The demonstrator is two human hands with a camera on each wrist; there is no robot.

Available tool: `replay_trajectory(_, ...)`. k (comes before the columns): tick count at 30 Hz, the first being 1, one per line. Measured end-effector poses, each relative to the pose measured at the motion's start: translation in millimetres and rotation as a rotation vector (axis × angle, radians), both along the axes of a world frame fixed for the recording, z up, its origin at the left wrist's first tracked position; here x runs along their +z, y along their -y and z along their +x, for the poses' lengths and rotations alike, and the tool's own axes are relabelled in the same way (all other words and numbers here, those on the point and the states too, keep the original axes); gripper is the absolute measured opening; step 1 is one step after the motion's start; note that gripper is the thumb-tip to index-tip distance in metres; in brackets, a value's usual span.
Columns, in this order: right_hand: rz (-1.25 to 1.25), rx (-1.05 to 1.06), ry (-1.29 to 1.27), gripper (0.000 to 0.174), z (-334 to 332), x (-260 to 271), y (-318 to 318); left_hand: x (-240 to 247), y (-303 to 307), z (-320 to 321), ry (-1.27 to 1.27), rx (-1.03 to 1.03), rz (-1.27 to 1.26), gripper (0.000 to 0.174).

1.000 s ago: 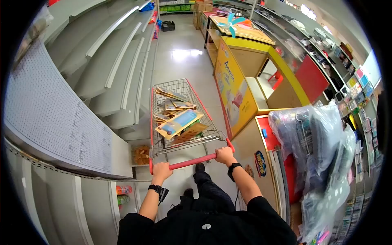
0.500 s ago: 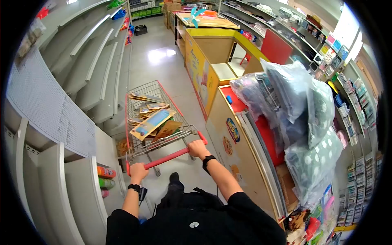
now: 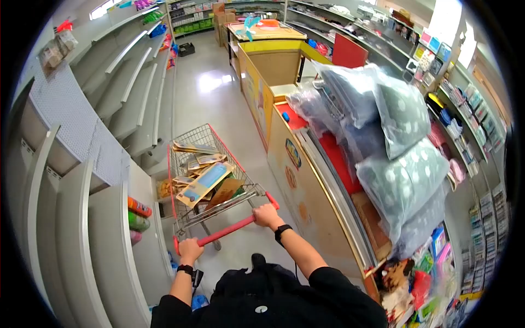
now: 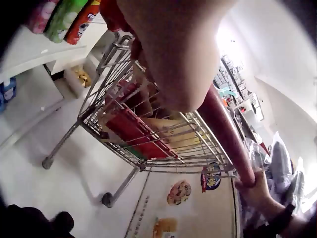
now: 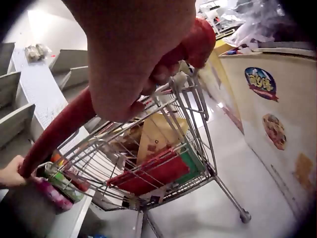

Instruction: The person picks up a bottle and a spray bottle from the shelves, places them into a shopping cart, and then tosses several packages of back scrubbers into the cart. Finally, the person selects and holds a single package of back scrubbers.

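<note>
A wire shopping cart [image 3: 180, 158] with red trim stands in the aisle, its red handle bar [image 3: 227, 232] crossing in front of the person. The left hand [image 3: 190, 250] grips the bar's left end, fingers curled round it. At the right end, the right hand [image 3: 266, 215] holds the same bar; the right wrist view shows its fingers [image 5: 161, 74] wrapped under it. Inside the basket lies a loose pile of flat card packages, the top one [image 3: 205, 183] yellow-brown with a blue panel. Lower down, a red flat pack [image 5: 153, 173] shows through the wires.
Grey shelving [image 3: 109, 235] runs along the left, with several coloured bottles [image 3: 139, 213] near the cart. Close on the right stands a counter [image 3: 306, 191], with bagged polka-dot cushions [image 3: 402, 169] piled beyond. A black crate [image 3: 186, 48] sits on the floor far ahead.
The cart has moved backward along the counter and shelves with both hands still on its bar. The head view has turned right, showing more of the bagged cushions.
</note>
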State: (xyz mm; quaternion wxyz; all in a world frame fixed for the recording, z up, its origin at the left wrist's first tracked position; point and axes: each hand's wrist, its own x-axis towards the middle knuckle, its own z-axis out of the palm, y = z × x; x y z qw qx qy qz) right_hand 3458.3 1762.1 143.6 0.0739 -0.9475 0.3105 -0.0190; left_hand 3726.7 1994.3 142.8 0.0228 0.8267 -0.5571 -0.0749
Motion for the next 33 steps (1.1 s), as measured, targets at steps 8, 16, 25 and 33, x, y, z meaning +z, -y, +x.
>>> replay_trajectory(8, -0.051, -0.057, -0.062, 0.014, -68.2, -1.9, -108.7, 14.2, -105.9, -70.7, 0.005, -0.023, -0.015, 0.021)
replay_trajectory(16, -0.036, -0.098, -0.12, 0.01, -129.3, -2.0, -226.7, 10.1, -216.1, -124.9, -0.019, -0.039, -0.01, 0.021)
replay_trajectory(25, -0.036, -0.051, -0.004, 0.01, -213.4, 2.2, -357.1, 15.1, -343.2, -203.5, -0.011, -0.03, -0.015, 0.018)
replay_trajectory(33, -0.038, 0.019, 0.148, 0.009, -307.5, -3.5, -453.2, 12.6, -449.0, -304.9, 0.072, 0.001, -0.028, 0.015)
